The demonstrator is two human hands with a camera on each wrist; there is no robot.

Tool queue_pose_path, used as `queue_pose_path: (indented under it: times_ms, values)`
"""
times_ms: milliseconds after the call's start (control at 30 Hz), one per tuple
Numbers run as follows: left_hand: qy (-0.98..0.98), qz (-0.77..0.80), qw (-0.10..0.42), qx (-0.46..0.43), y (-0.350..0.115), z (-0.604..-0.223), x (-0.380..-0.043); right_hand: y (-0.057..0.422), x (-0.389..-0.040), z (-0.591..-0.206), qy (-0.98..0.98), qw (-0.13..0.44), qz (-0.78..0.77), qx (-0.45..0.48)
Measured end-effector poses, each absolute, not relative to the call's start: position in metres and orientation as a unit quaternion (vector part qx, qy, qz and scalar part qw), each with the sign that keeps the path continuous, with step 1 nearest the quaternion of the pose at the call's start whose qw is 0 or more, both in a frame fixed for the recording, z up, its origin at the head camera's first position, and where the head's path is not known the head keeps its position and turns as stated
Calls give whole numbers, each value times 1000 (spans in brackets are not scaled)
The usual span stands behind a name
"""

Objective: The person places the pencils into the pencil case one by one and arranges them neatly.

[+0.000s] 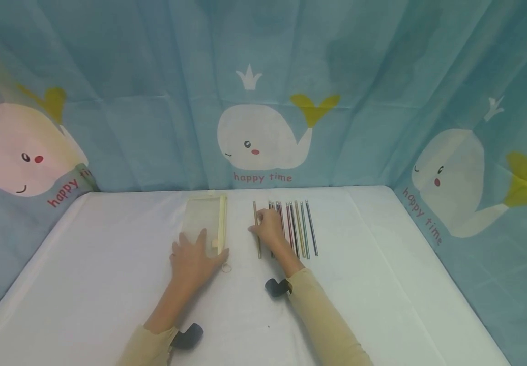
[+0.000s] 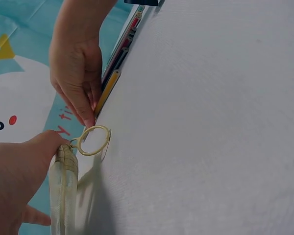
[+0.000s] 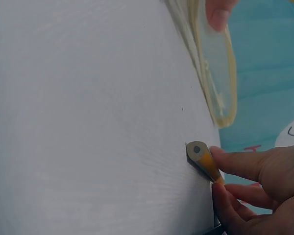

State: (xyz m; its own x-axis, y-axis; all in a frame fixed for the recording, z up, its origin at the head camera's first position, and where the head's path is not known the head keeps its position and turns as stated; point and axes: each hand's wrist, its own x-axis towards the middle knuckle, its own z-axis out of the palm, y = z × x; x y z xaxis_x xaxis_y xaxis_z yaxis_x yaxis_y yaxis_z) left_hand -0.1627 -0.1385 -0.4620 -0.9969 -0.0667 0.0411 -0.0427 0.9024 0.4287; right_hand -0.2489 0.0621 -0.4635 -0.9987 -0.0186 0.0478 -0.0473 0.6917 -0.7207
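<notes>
- Nearest in my head view, a left sleeve [image 1: 146,349] and a right sleeve [image 1: 326,317] are showing, with a black wrist mount [image 1: 189,336] sitting by the left one.
- A thin ring [image 1: 226,268] is hanging off the zip end of the pouch, just beside my left thumb.
- My left grip [image 1: 194,262] is resting on the pouch's near end, fingers spread wide. It's touching the mesh, not clutching it as far as I can see.
- My right grip [image 1: 270,229] is nearly closed, pinching one yellow pencil [image 3: 204,159] between thumb and fingers. Right wrist view is showing its flat, unsharpened end facing me. Can't tell if its whole length is touching the white tabletop [image 1: 382,295].
- The bit that's mattering: the mesh pouch [image 1: 195,212] is lying left of that pencil, tabletop showing between them. Both long axes are running away from me, so pencil and zip [image 1: 222,216] are sitting close to parallel. Right grip's got the pencil, left one's on the pouch.
- Right of the pinched pencil, more pencils [image 1: 302,231] are lying side by side, roughly lengthwise too, some partly hidden behind my right hand.
- Way at the back, a blue whale-print curtain [image 1: 153,137] is hanging past the table edge.
</notes>
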Motion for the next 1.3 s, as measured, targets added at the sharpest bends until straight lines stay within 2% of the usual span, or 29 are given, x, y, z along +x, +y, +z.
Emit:
queue_pose_path:
  times_ms: [933,1300]
  values:
    - [-967,-248,-29,41,-143,-452,-163,67,-256,-459,-911,2,412,7]
    - [-967,-252,-26,40,-147,-453,-164,73,-255,-452,-894,-24,447,-19]
